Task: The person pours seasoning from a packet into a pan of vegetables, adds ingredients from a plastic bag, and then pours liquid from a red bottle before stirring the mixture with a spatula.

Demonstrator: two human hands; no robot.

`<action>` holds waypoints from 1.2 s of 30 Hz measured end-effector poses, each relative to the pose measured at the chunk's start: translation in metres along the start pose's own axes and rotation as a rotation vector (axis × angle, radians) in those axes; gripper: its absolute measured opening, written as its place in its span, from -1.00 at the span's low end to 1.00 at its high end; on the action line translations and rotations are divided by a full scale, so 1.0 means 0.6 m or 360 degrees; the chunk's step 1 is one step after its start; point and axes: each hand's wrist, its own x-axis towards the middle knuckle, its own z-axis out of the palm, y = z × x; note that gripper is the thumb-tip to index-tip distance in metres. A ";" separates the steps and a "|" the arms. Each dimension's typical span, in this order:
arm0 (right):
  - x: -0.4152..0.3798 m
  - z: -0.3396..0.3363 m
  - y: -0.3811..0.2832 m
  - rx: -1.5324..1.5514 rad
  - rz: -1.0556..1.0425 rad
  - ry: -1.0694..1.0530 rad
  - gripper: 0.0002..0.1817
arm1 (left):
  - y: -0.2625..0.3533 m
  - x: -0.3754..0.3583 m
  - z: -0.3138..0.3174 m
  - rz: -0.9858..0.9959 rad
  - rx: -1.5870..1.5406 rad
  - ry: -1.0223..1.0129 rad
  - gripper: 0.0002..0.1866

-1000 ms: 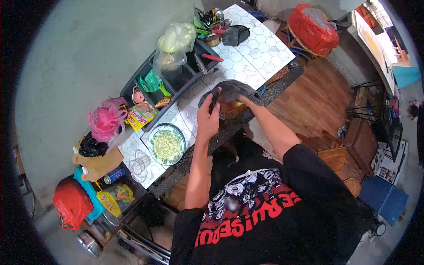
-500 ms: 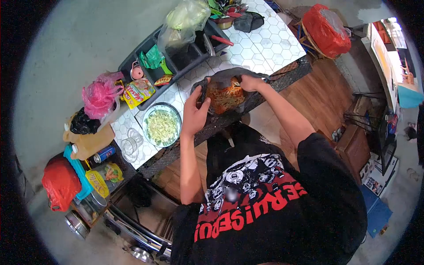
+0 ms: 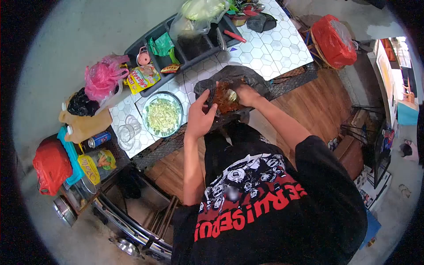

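Observation:
A black plastic bag [image 3: 260, 79] is held open at the table's front edge, with orange shreds [image 3: 225, 104] like grated carrot inside. My left hand [image 3: 202, 118] grips the bag's left rim between thumb and fingers. My right hand [image 3: 248, 96] reaches into the bag from the right; its fingertips are hidden among the contents. Beside those fingers a small whitish piece [image 3: 231, 94] shows, too indistinct to name. Left of my left hand stands a glass bowl [image 3: 179, 115] of pale green shredded vegetable [image 3: 161, 114].
Behind the bowl sits a dark divided tray [image 3: 194, 53] with packets and a bag of greens [image 3: 194, 15]. Clear glasses [image 3: 128, 132], yellowish jugs [image 3: 90, 126], a pink bag [image 3: 106, 78] and a blue can [image 3: 99, 139] stand left. A red bag [image 3: 334, 42] lies far right.
My right hand has gone from holding the bag's right rim to reaching inside it. The view has shifted slightly, and a whitish piece now shows among the shreds.

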 end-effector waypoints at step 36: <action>-0.101 -0.223 -0.069 0.2077 0.0343 -0.0040 -0.71 | 0.014 -0.024 0.043 0.0347 0.0015 0.0668 -0.56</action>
